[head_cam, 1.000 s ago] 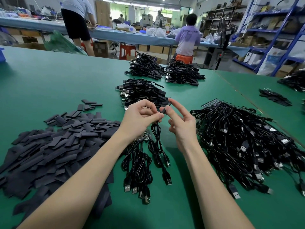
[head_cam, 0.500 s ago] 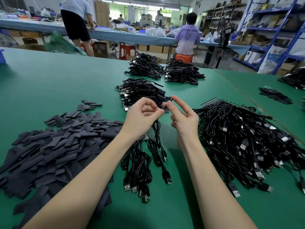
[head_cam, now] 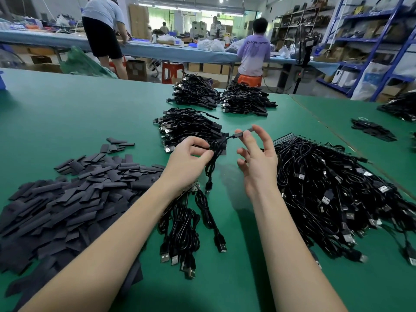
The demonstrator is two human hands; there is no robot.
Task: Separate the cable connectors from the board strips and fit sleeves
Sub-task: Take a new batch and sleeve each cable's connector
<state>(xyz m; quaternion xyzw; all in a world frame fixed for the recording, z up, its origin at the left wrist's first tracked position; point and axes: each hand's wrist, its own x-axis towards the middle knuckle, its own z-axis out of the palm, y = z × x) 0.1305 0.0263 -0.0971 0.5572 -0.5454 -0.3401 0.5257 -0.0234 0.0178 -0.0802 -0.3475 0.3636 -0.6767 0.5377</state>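
My left hand (head_cam: 188, 159) pinches the coiled body of a black cable (head_cam: 213, 158) above the green table. My right hand (head_cam: 256, 158) holds that cable's connector end (head_cam: 244, 132) between thumb and forefinger, other fingers spread. The cable's USB plug (head_cam: 209, 188) dangles below. A large heap of flat black sleeves (head_cam: 67, 194) lies at left. A few cables still joined to a small board strip (head_cam: 193, 188) lie under my left wrist, their plugs (head_cam: 177, 258) toward me. A big pile of cables on board strips (head_cam: 326, 188) lies at right.
Three stacks of cables lie beyond my hands: the nearest (head_cam: 186, 129) and two farther back (head_cam: 194, 92) (head_cam: 246, 101). Small dark piles (head_cam: 371, 129) sit on the adjoining table at right. Two people work at a long bench (head_cam: 157, 50) behind; shelving stands far right.
My hands have moved apart. The right hand lifted the connector end up and to the right, pulling the cable out from the left hand's grip, and the cable now hangs free of the bundle below.
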